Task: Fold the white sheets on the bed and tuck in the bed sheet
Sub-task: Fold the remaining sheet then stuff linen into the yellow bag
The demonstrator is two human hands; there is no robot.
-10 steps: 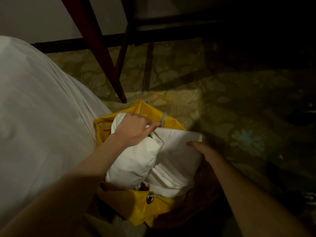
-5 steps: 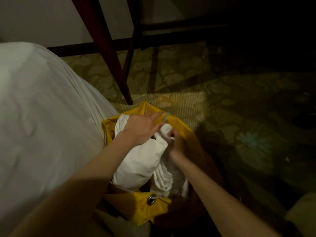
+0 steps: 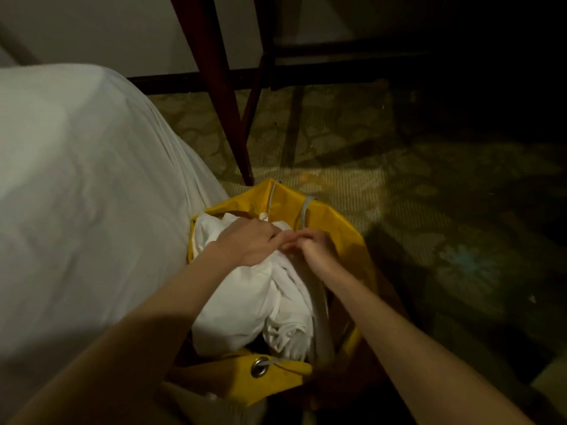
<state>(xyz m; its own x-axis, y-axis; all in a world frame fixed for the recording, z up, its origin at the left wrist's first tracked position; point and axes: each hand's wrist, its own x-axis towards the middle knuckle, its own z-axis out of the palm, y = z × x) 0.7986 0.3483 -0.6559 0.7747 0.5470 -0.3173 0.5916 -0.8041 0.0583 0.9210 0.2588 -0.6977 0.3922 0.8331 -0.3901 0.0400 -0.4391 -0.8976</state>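
Risk: sheets (image 3: pixel 245 302) bunched in yellow bag (image 3: pixel 331 222) beside bed (image 3: pixel 76 179); pull may snag on cord (image 3: pixel 302 213) or rim, tip bag, drag cloth onto carpet (image 3: pixel 399 194). Dim light hides folds.

Left hand (image 3: pixel 248 243): fingers curled, gripping sheet top. Right hand (image 3: pixel 316 243): fingers curled, pinching same bunch, touching left hand.

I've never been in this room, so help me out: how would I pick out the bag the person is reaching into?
Start at the big white bed on the left; the yellow bag stands on the patterned carpet right against its side, near a dark wooden leg. It is the only bright yellow thing, stuffed with white sheets, with a metal eyelet on its near edge.
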